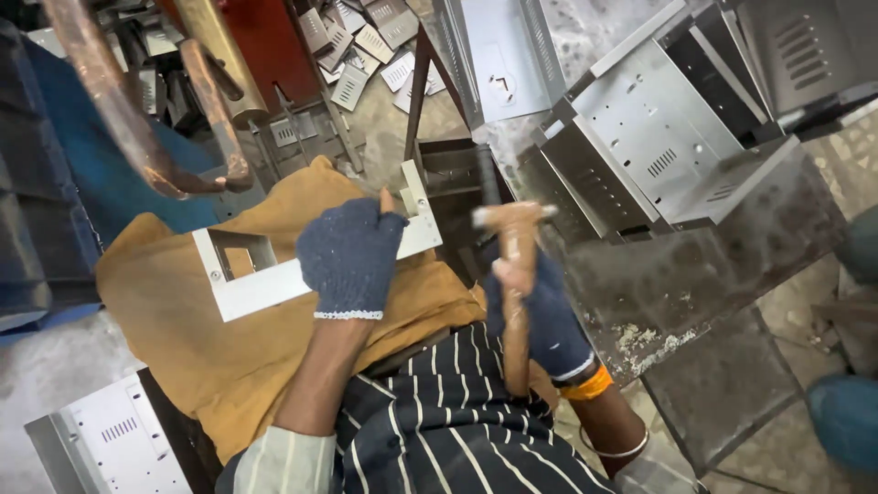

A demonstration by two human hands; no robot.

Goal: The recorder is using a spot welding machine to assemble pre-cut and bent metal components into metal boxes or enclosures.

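Head view looks down along the person's own body, and nearest to the camera is a dark shirt with white stripes (457, 430). From it both forearms reach forward.

At the right, the right hand (540, 311) wears a dark blue knitted glove, with an orange band and a thin bangle on the wrist. Its fingers are closed fully around the wooden handle of a hammer (517, 274). The hammer stands almost upright, its metal head at the top and lying crosswise, just right of the bracket's end and, as far as I can tell, not touching it.

At the left, the left hand (350, 261) has the same kind of glove. It lies palm down, fingers bent and pressed on a flat white metal bracket (265, 279); a bare fingertip shows at the upper edge. The bracket has a rectangular cut-out at its left end and a short upright leg at its right end. It rests on a mustard-yellow cloth (201, 338) that covers the lap or the support under it.

Low at the left lies a white metal panel (110, 439) with small vent slots.

Farther, at the right, grey sheet-metal housings (658, 146) with vent slots are stacked on a dark, stained counter (722, 247). At the far left, curved copper arms (119, 110) hang over a blue surface, and many small slotted metal plates (366, 55) lie scattered on the floor.
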